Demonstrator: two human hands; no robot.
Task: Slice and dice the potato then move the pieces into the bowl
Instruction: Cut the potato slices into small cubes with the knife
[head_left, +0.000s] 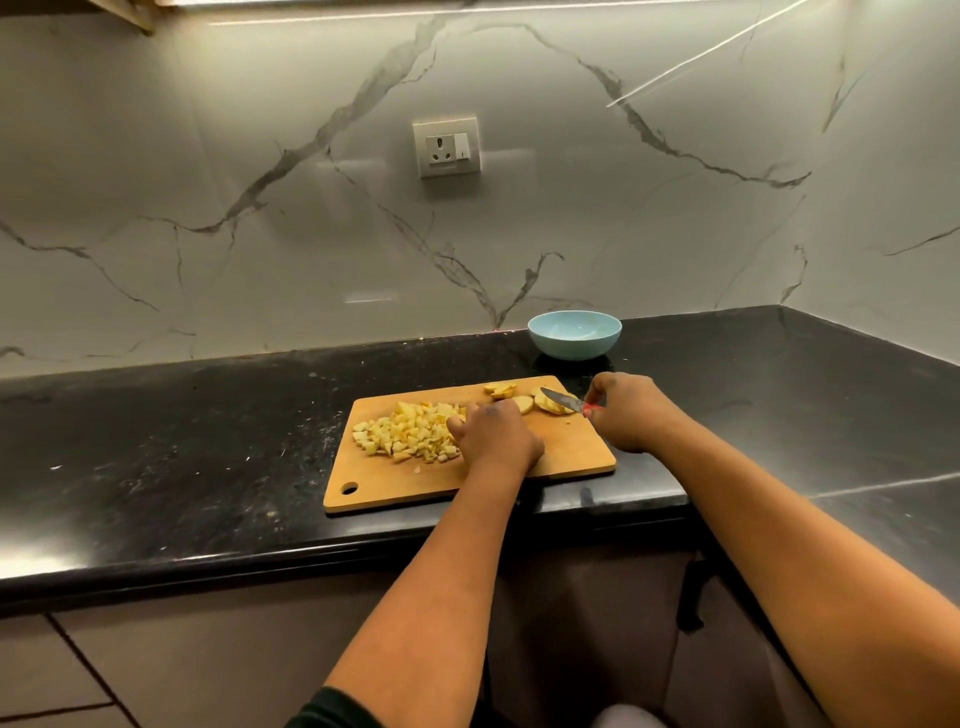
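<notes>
The diced potato pile (408, 431) lies on the wooden cutting board (566, 452); light, wet cubes likely scatter, so scoop them together. The left hand (493, 436) rests beside it, its grip unclear. Undiced potato slices (524, 401), firm but slippery, sit under the knife (563, 399) gripped by the right hand (631, 410), near the blue bowl (574, 335).

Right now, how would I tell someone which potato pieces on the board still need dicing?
Start at the wooden cutting board on the black counter. Go to its far right corner, nearest the blue bowl, where the knife blade rests. The uncut slices there are broad, rounded pieces, unlike the heap of diced cubes at the board's left.
</notes>
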